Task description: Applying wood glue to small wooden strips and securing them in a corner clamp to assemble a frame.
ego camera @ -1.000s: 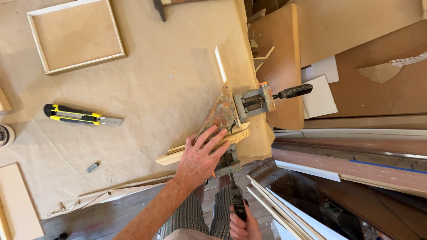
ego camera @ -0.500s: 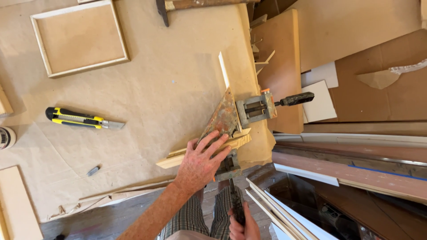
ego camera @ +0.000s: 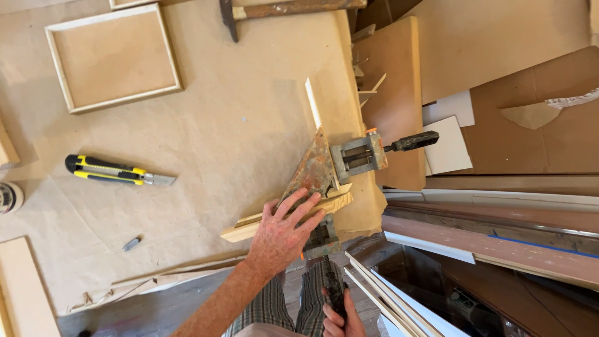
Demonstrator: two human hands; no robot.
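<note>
Head view: looking straight down at a tabletop (ego camera: 237, 125) covered in brown paper
Left hand (ego camera: 284, 231): flat, fingers spread, pressing down on a pale wood strip (ego camera: 274, 219) and touching the lower edge of the clamp
Right hand (ego camera: 340, 318): down at the bottom edge, curled around a dark handle (ego camera: 334, 287) that runs up to the clamp's near screw; only partly in frame
Clamp (ego camera: 321, 168): rusty triangular corner clamp, sits at the right edge of the tabletop, right above the left hand
Second screw: sticks out to the right of the clamp, with a grey block (ego camera: 359, 156) and a black handle (ego camera: 415, 141) hanging over the tabletop edge
Upright strip (ego camera: 313, 105): another pale strip runs from the clamp away toward the top of the frame, so the two strips meet at a corner in the clamp
Knife (ego camera: 115, 171): yellow and black utility knife, blade out, lying well to the left of the clamp
Frame (ego camera: 112, 57): finished rectangular wood frame with a board back, top left, far from the hands
Hammer (ego camera: 281, 9): along the top edge, only partly visible
Right side: brown boards (ego camera: 399, 100) and white sheets (ego camera: 449, 143) stacked beside the tabletop
</note>
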